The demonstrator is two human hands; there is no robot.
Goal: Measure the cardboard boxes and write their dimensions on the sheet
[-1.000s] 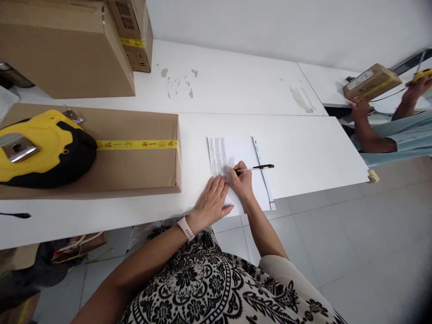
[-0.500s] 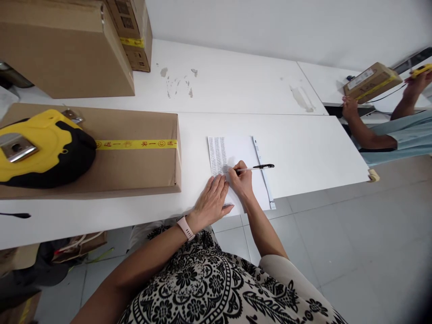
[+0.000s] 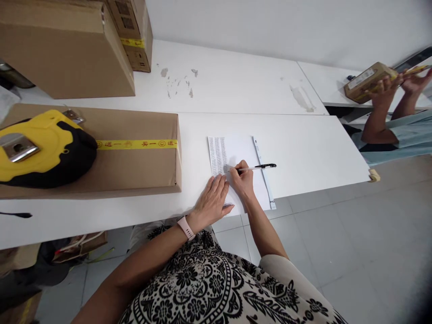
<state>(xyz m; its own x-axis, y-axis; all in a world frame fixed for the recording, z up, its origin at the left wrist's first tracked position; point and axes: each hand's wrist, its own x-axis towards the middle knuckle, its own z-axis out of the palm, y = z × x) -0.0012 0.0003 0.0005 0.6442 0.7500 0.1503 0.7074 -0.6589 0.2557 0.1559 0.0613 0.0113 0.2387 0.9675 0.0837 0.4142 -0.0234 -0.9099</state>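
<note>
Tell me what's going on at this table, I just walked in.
A person's right hand grips a pen at a sheet of paper, while the left hand lies flat over its lower left part. Rows of small writing run down the sheet's left side; the fingers hide the pen's tip. To the left, a yellow and black tape measure sits on a cardboard box. At the far right, a co-worker's hands are by a small box.

Tape measure (image 3: 50, 150), long cardboard box (image 3: 138, 166)
</note>
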